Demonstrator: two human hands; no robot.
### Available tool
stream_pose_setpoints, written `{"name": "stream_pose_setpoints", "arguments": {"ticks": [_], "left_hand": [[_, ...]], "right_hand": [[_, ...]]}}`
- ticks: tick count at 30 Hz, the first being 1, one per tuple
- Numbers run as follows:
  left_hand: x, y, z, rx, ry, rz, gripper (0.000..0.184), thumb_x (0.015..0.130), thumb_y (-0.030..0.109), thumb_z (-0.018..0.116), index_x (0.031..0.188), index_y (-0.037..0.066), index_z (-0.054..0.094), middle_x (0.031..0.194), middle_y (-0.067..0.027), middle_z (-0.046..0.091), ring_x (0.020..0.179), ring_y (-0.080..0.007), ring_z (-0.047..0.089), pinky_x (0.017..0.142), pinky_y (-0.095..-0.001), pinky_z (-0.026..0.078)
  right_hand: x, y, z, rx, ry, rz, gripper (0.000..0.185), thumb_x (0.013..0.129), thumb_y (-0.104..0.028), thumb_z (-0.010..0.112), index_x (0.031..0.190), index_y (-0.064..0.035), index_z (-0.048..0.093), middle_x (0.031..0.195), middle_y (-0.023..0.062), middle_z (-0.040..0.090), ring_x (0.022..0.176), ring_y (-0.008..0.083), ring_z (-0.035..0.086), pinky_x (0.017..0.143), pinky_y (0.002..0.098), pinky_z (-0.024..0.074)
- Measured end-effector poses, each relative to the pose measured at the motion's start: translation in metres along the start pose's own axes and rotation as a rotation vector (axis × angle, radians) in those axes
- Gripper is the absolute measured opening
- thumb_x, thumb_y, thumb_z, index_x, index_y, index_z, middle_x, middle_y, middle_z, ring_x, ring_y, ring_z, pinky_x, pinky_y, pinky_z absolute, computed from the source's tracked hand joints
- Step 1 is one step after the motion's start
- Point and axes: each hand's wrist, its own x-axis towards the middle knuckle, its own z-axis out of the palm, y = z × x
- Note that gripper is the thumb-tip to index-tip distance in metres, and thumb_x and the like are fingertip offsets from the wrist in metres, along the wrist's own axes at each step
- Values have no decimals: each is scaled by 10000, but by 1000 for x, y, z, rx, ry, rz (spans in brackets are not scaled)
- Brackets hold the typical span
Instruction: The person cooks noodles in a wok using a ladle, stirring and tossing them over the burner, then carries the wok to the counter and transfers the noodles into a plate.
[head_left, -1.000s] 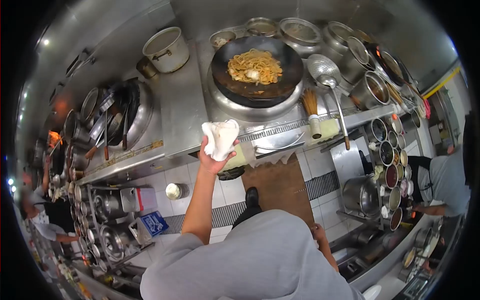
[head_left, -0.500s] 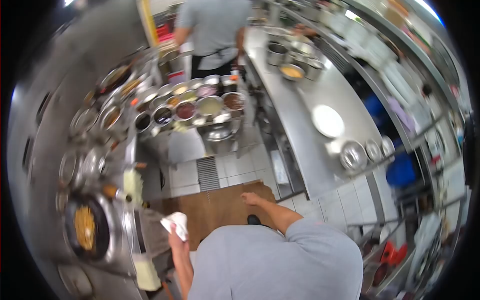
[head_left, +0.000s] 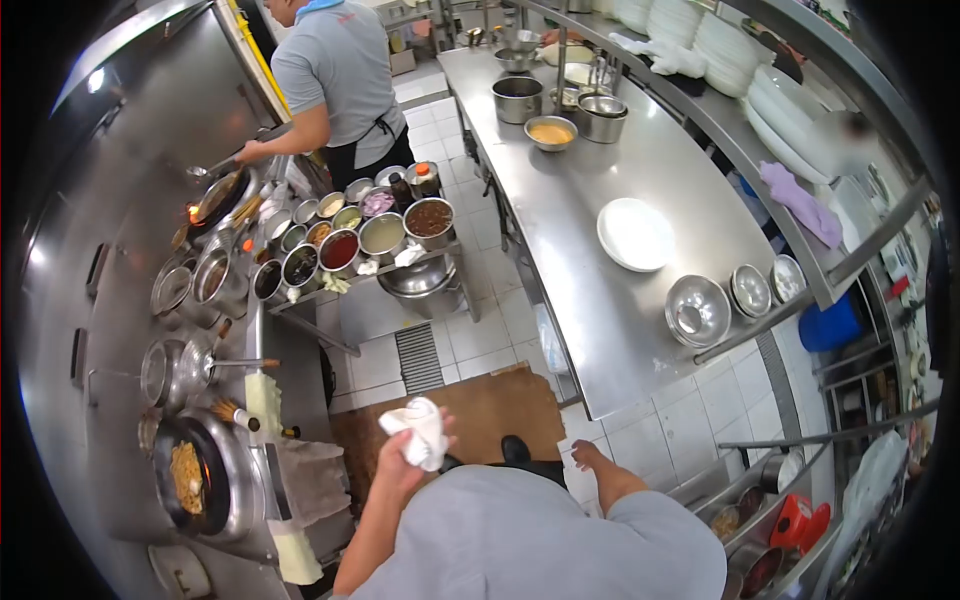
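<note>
Gently, my left fingers [head_left: 447, 427] are bunching the cloth [head_left: 426, 432] at seven o'clock, my right fingers [head_left: 580, 449] hanging loosely open; at eight, noodles [head_left: 187, 478] in the wok [head_left: 216, 486] could be scorching from unwatched heat.

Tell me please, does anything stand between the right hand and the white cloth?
Nothing visible stands between the right hand and the white cloth, held in the left hand. The dark shoe and brown mat are at floor level, below both.
</note>
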Motion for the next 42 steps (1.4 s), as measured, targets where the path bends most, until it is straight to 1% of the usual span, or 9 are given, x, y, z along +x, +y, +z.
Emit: {"name": "stream_pose_setpoints", "arguments": {"ticks": [8,14,22,23,25,27,32,36,42], "left_hand": [[6,17,14,146,-82,196,727,701,269,668,1332,8,418,1349,-164,491,1152,-318,542,937,-473,479],[-55,46,-42,-84,78,230,580,760,287,638,1242,5,481,1018,-164,609,800,-262,637,619,-382,541],[-166,82,-150,-269,423,667,540,834,170,659,1311,49,438,1152,-130,591,1044,-284,603,830,-455,548],[-186,89,-153,-364,387,734,577,824,161,658,1336,55,415,1226,-137,554,1130,-308,556,878,-482,526],[-226,102,-170,-462,265,847,668,788,129,649,1389,66,364,1375,-151,460,1300,-368,423,986,-541,461],[-261,114,-184,-496,261,897,693,768,134,652,1390,48,359,1368,-157,463,1267,-369,449,909,-500,502],[-317,127,-262,-303,610,841,561,760,127,668,1274,14,476,1094,-160,616,844,-270,639,607,-363,564],[-330,157,-265,26,1199,870,433,749,75,654,1163,18,537,957,-106,627,733,-221,640,528,-351,556],[-331,150,-276,-276,1240,1076,442,814,118,602,1229,33,476,949,-105,615,721,-227,634,515,-354,551]], "right_hand": [[154,39,68,-231,-110,-291,410,805,-68,540,1210,-130,519,841,103,626,665,219,643,553,411,558],[81,-130,71,-348,-300,-433,159,812,-93,555,964,-64,588,655,74,561,521,210,586,409,407,492],[49,-314,129,-379,-217,-292,222,830,-80,586,1042,-20,556,719,106,569,519,264,585,384,403,462],[126,-314,140,-670,-439,-694,293,825,-73,592,1109,-30,532,729,111,572,523,265,586,392,400,465],[247,-320,164,-1131,-296,-1987,445,814,-57,604,1243,-48,484,750,120,578,531,266,587,410,396,470],[222,-389,222,-813,-274,-806,511,790,-63,635,1281,-66,495,767,134,607,541,236,589,436,368,472],[51,-610,355,-638,-58,-1429,454,786,-118,558,1229,-17,558,867,170,660,796,276,652,744,378,519],[-21,-732,414,-748,-45,-1382,438,797,-155,620,1220,-54,573,936,197,648,889,350,628,818,400,501],[-15,-795,459,-776,242,-1361,407,821,-192,620,1200,-52,571,1026,221,615,1031,385,570,910,451,455]]}}
